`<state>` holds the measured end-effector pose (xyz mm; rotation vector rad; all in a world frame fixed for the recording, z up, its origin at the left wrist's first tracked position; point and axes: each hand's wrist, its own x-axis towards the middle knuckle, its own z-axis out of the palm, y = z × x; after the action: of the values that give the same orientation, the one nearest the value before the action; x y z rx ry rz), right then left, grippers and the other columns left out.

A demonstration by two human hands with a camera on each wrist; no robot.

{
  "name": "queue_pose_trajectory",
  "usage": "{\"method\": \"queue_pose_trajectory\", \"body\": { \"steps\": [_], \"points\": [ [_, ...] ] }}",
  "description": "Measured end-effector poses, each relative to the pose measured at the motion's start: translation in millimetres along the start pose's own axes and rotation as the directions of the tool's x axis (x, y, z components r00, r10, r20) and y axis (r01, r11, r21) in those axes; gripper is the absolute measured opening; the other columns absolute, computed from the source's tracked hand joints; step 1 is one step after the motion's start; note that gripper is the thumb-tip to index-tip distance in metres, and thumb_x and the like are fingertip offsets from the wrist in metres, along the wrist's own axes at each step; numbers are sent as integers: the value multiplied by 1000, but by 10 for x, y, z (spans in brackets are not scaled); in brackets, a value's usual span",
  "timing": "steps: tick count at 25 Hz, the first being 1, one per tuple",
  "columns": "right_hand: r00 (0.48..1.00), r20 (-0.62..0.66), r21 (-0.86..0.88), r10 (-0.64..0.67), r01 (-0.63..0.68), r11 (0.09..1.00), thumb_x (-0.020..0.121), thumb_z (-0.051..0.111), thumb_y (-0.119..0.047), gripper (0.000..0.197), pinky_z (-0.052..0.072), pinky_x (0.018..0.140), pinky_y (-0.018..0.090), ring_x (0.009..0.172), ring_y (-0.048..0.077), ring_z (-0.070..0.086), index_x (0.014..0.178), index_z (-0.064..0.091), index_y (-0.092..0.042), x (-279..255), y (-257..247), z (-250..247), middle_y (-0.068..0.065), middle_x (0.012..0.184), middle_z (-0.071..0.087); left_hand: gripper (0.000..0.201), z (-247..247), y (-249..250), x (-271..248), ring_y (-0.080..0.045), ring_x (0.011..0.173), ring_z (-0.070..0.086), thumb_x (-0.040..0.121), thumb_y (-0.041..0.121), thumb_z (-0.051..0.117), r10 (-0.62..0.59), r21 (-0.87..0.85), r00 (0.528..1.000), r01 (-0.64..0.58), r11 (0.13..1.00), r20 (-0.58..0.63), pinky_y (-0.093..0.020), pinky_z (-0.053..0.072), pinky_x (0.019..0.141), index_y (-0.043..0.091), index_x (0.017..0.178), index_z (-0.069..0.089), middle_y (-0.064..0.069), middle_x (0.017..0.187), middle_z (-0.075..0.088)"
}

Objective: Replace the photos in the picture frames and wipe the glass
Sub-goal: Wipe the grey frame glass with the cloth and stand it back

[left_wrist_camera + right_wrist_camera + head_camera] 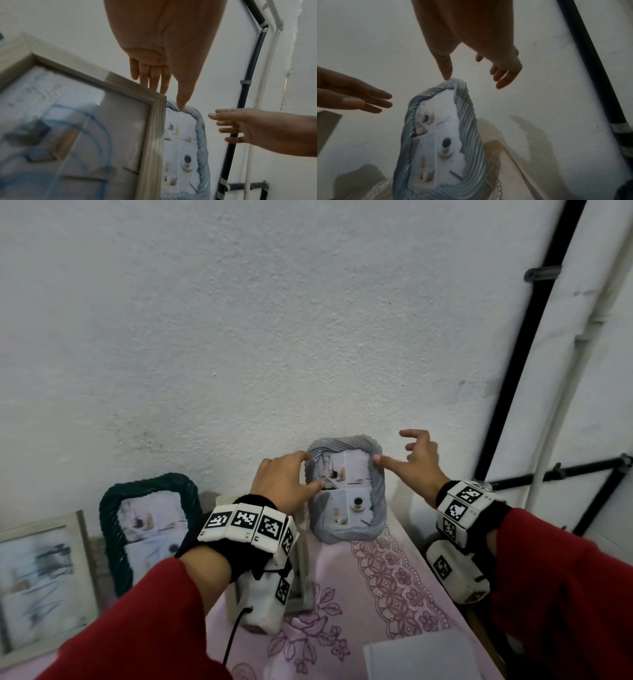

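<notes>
Both our hands reach out spread, left hand (286, 479) fingertips and right hand (416, 465) thumb touching the top edges of the pale blue frame (346, 491), apparently steadying it upright against the wall (239, 337) on the table's (376, 594) far side.

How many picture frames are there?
4: pale wooden frame far left; dark green woven frame next; pale frame half hidden behind left wristband; grey-blue twisted frame rightmost.
</notes>
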<state>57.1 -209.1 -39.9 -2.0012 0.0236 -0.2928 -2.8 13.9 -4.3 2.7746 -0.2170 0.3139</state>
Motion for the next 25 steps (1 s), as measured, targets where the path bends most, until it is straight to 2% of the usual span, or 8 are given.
{"method": "queue_pose_trajectory", "body": {
  "steps": [5,9,11,14,17,19,21,25],
  "points": [
    [951,-235,-3,-203,208,978,76,70,-16,35,45,86,38,93,23,49,105,51,-14,-164,-534,-118,5,96,46,44,-305,-56,-222,-18,124,49,89,34,56,4,-63,992,-12,998,-130,-34,32,107,16,129,50,-2,133,55],
    [985,-75,172,-156,166,971,78,62,-4,19,41,53,16,62,11,50,95,60,-12,-440,-849,55,-3,70,52,37,-455,-226,-533,-21,119,50,90,29,54,-49,-71,973,33,997,-224,-35,32,102,16,124,53,-3,126,58],
    [992,43,162,-118,109,981,79,60,-1,16,41,49,14,56,9,50,92,62,-10,-591,-926,208,-3,66,53,37,-475,-358,-713,-22,118,49,90,27,54,-91,-79,962,72,994,-258,-37,35,101,16,125,52,-5,125,57],
    [967,249,108,-52,25,994,80,57,1,18,45,59,22,66,17,54,96,61,-6,-792,-913,467,3,71,56,42,-388,-562,-955,-24,118,48,89,24,57,-157,-140,959,127,982,-237,-41,40,100,13,128,47,-8,126,54],
    [931,364,-23,31,-24,999,79,62,-4,36,45,77,35,89,22,52,114,52,-5,-930,-809,704,9,96,54,48,-217,-744,-1153,-26,114,52,87,22,61,-248,-282,961,206,937,-122,-41,44,97,11,130,42,-11,123,55],
    [909,407,-59,92,-74,996,78,64,-6,43,47,72,34,88,23,54,118,48,-7,-1003,-760,799,13,103,54,52,-81,-825,-1242,-26,105,56,87,21,62,-300,-359,953,265,895,-42,-38,48,91,10,133,39,-13,117,58],
    [877,464,-110,126,-85,990,78,63,-5,30,48,63,35,77,26,56,106,52,-4,-1060,-739,848,17,96,58,55,60,-866,-1310,-22,91,59,88,20,61,-310,-428,950,296,854,39,-33,49,80,10,136,35,-10,104,61],
    [843,502,-175,195,-122,977,81,59,-1,22,56,79,49,88,36,63,103,54,0,-1119,-712,892,24,99,60,60,243,-893,-1363,-22,83,61,89,12,58,-312,-487,944,324,811,108,-30,49,75,14,140,27,-12,102,66]
  ]
}}
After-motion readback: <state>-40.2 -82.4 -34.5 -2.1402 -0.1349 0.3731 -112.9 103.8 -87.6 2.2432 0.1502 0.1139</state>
